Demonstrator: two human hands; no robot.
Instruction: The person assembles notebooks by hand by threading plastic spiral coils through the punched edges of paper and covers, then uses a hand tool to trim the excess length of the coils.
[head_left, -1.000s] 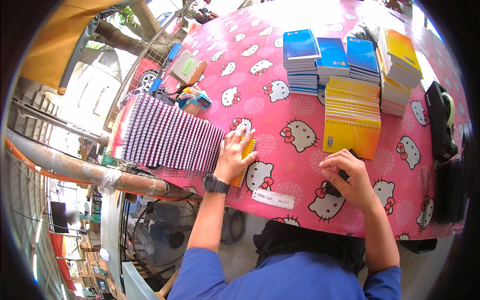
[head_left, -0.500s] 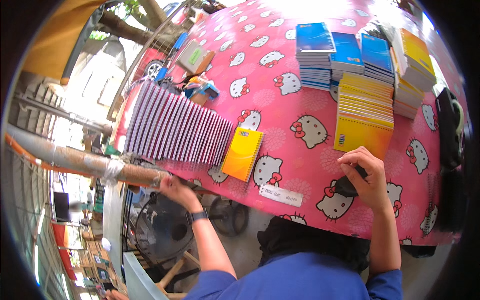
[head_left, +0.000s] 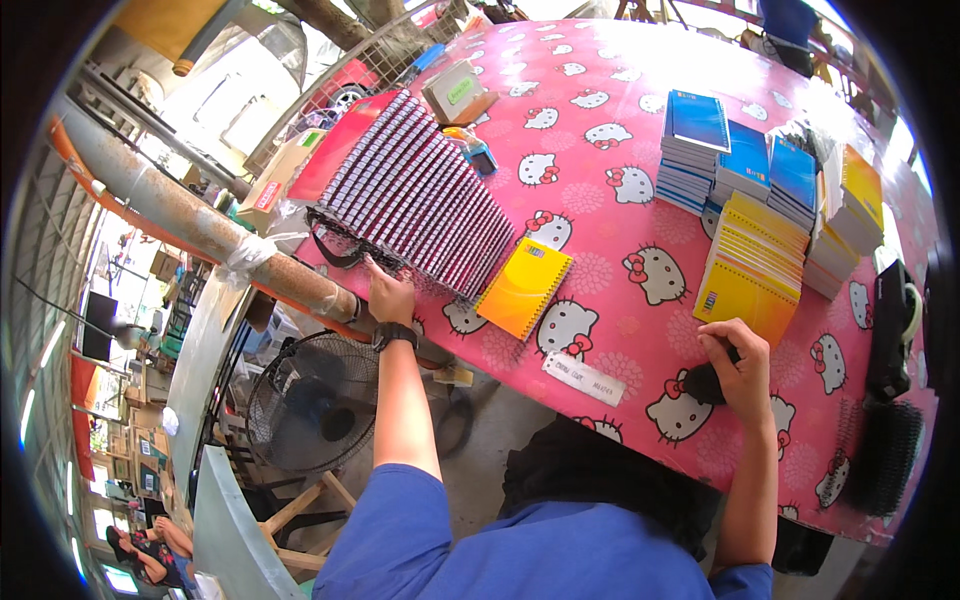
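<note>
My left hand reaches to the table's left edge, its fingers drawn together at a tangle of black coils. What exactly they grip is hidden. Beside it leans a long row of dark-red and white notebook blocks. One yellow spiral notebook lies at the row's near end. My right hand is curled with thumb and forefinger close together; I cannot make out anything between them. Under its palm side sits a dark rounded object. Just beyond are fanned yellow notebooks.
Stacks of blue notebooks and more yellow ones stand at the back right. A white label strip lies near the front edge. Black coils and a tape dispenser are far right. A rusty pipe and fan flank the table's left.
My left hand has moved from beside the pipe up to the black coils by the row of blocks. The view has shifted left. My right hand stays near the dark object.
</note>
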